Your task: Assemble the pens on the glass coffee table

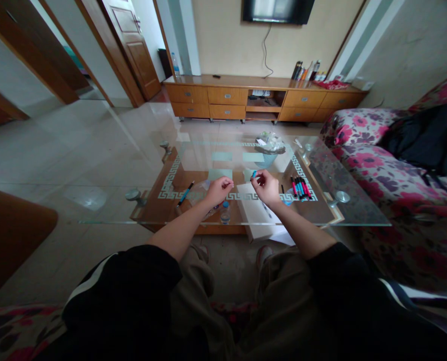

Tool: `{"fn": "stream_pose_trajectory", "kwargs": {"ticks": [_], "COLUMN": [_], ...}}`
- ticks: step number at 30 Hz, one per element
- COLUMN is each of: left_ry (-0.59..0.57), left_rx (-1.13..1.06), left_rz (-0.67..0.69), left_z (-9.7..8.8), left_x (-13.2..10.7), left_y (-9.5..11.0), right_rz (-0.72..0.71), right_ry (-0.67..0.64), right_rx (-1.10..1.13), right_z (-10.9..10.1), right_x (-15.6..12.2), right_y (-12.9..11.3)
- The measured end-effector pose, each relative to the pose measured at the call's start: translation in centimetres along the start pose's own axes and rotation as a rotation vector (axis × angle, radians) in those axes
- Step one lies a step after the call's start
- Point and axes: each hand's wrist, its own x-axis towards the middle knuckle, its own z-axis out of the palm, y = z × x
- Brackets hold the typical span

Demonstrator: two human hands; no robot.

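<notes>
My right hand (267, 187) is raised over the glass table (358, 213), closed in a pinch on a small blue piece (254, 174) that looks like a pen part. Level with it, my left hand (220, 189) also has its fingers pressed together; whatever is between them is too small to make out. A blue-and-black pen (185, 194) lies left of my left hand. Beyond my right hand, several pink, blue and black pens (301, 188) lie side by side in a bunch.
Beneath the glass are a clear bottle with a blue cap (225, 214) and a white box (259, 220). A filled waste basket (268, 155) stands at the table's far side. The flowered sofa (366, 160) is to the right, a low wooden cabinet (227, 103) ahead.
</notes>
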Motion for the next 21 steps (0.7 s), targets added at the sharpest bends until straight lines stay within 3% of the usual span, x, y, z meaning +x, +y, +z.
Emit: {"fn": "stream_pose_trajectory", "kwargs": {"ticks": [5,11,15,21], "left_ry": [-0.011,0.058,0.110,0.143], "left_rx": [0.019,-0.036,-0.036,-0.068], "left_rz": [-0.002,-0.002,0.026,0.023], "left_z": [0.1,0.5,0.9,1.2], "left_x": [-0.1,0.2,0.3,0.3], "left_y": [0.2,0.6,1.5,2.7], "right_rz": [0.039,0.136,0.194,0.175], "right_ry": [-0.106,-0.096,-0.264,-0.430], "right_rx": [-0.144,0.048,0.268,0.196], "right_z": [0.0,0.3,1.0,1.8], "right_x": [0.3,0.4,0.0,-0.4], "right_y": [-1.2,-0.7,0.4,1.4]}}
